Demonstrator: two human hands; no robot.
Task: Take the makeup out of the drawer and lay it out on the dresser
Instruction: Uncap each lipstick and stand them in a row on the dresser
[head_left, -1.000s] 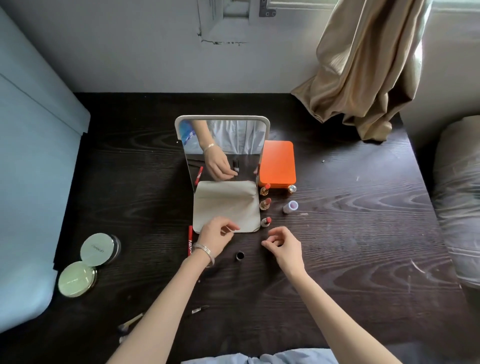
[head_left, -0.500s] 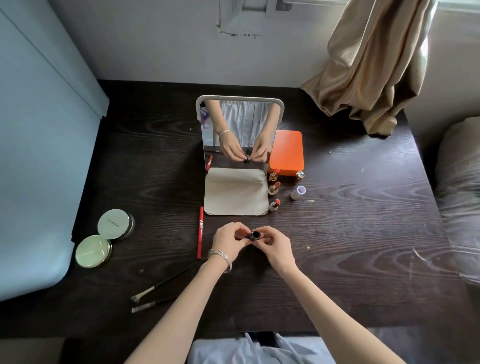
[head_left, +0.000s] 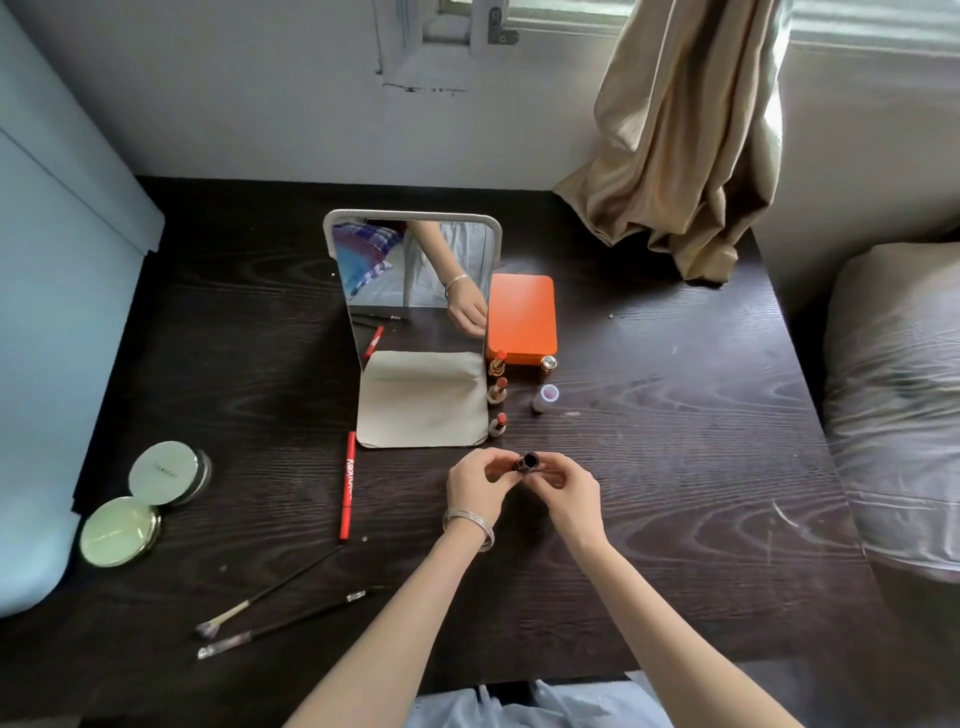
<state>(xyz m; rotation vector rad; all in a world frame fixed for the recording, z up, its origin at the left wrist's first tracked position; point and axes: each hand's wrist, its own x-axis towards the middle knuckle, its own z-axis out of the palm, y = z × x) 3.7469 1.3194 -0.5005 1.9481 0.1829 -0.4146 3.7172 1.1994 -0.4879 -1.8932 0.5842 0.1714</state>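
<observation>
Left hand (head_left: 480, 480) and right hand (head_left: 569, 486) are both pinching what looks like a dark lipstick tube (head_left: 529, 461) above the table (head_left: 675, 467).

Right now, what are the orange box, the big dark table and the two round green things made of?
The flat orange rectangular box looks like smooth plastic or painted metal; it has an even matte colour and rounded corners. The dark brown dresser top looks like wood or wood-print laminate, going by its swirling grain. The two round pale green compacts look like glossy plastic with metallic rims.
</observation>
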